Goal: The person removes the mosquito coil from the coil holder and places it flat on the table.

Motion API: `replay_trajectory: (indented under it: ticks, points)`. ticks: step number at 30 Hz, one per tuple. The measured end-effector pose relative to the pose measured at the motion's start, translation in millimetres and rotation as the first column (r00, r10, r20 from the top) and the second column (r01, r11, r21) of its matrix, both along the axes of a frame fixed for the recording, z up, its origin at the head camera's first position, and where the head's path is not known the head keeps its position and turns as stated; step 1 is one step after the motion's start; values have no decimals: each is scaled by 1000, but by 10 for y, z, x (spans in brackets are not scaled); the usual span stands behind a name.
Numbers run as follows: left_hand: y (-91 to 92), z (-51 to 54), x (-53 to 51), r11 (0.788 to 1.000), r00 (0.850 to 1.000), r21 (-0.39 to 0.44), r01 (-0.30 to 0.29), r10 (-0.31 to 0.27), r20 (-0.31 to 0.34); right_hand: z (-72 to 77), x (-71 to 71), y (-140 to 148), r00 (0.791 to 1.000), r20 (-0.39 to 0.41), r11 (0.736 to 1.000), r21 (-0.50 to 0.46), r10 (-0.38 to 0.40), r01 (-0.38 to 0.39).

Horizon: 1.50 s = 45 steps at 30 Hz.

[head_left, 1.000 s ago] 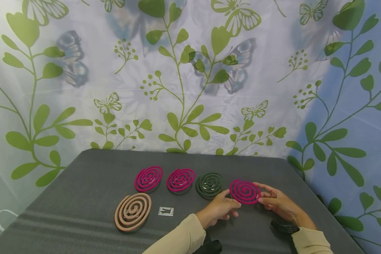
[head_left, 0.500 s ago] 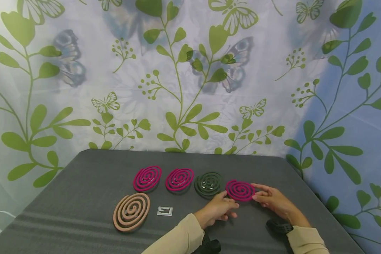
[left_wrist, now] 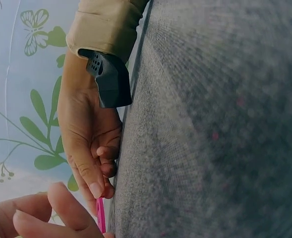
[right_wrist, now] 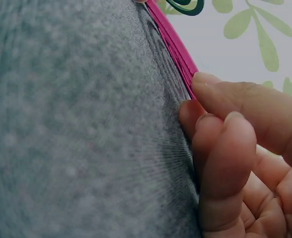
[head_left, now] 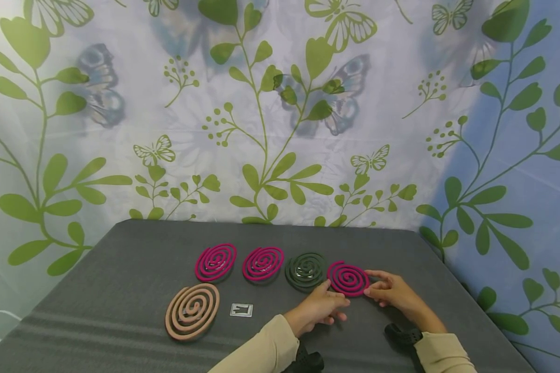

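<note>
A bright pink spiral coil (head_left: 348,278) lies at the right end of the back row. My right hand (head_left: 399,299) pinches its right edge between thumb and fingers; the right wrist view shows the hand (right_wrist: 235,153) gripping the thin pink edge (right_wrist: 173,44). My left hand (head_left: 315,311) has its fingers extended, a fingertip touching the coil's left edge. In the left wrist view my left hand (left_wrist: 61,215) is at the bottom, near the pink edge (left_wrist: 100,213). The dark green coil (head_left: 305,270) sits just left of the held coil.
Two more pink coils, one in the middle (head_left: 263,263) and one farther left (head_left: 215,262), continue the row on the grey table (head_left: 135,269). In front are a tan coil (head_left: 192,312) and a small metal stand piece (head_left: 241,310). A patterned curtain (head_left: 191,114) hangs behind.
The held pink coil has shifted left, closer to the green one, and its tilt has varied slightly. My right hand has moved left with it; my left hand has barely moved.
</note>
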<state>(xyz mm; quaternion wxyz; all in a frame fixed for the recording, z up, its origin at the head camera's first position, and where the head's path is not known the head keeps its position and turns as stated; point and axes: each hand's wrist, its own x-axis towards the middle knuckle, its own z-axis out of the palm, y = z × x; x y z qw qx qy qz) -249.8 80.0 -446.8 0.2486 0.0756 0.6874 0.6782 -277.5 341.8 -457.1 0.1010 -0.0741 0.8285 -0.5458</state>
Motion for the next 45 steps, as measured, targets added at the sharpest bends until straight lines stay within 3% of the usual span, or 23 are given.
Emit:
replay_trajectory:
  ticks: [10,19,24,30,40,45]
  points:
    - [-14,11,10,1000,1000,-4,14,-14,-21,22,1,-19,1000,8,1000,-3,-5,5]
    - [37,4,39,1000,997,-17,21,-22,-79,-9,-39,-2,999,24,998,-43,-40,41]
    - [34,51,70,999,995,-1,32,-32,-96,17,-32,-12,998,47,998,-46,-43,45]
    - [-30,131,124,996,987,-9,85,-86,-135,123,-10,-40,998,62,998,-50,-28,31]
    - [-303,356,240,987,953,5,161,-154,-262,329,31,-172,997,-24,991,-108,73,-75]
    - [-504,500,250,978,910,-5,210,-197,-364,462,100,-301,988,-106,987,-104,112,-123]
